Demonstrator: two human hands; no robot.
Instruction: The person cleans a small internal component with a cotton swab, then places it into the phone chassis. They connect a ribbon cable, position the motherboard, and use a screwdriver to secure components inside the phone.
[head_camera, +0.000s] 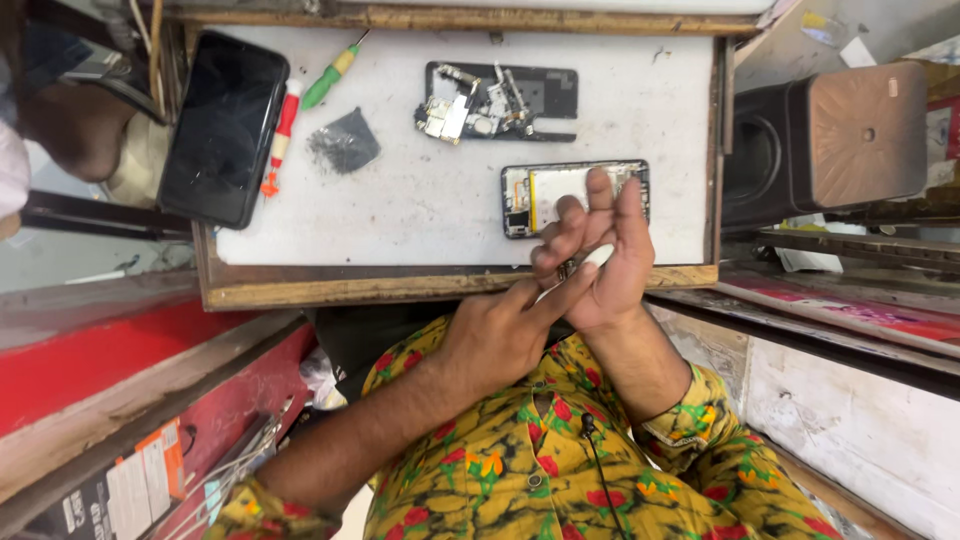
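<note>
My two hands meet above the near edge of a white work board (400, 200). My right hand (605, 265) is raised with its fingers up and pinches a small white piece (598, 257) against its palm. From the left, my left hand (495, 340) stretches two fingers to the right hand's palm, just below that piece; it holds nothing that I can see. Just behind the hands an opened phone (560, 190) with a pale battery lies on the board, partly covered by my right fingers.
On the board lie a black phone frame with loose metal parts (500, 100), a dark grey pile (343, 142), a green screwdriver (335, 75), a red-and-white screwdriver (282, 135) and a black phone (225, 125). A dark box (830, 140) stands right. Another person's arm (70, 125) is far left.
</note>
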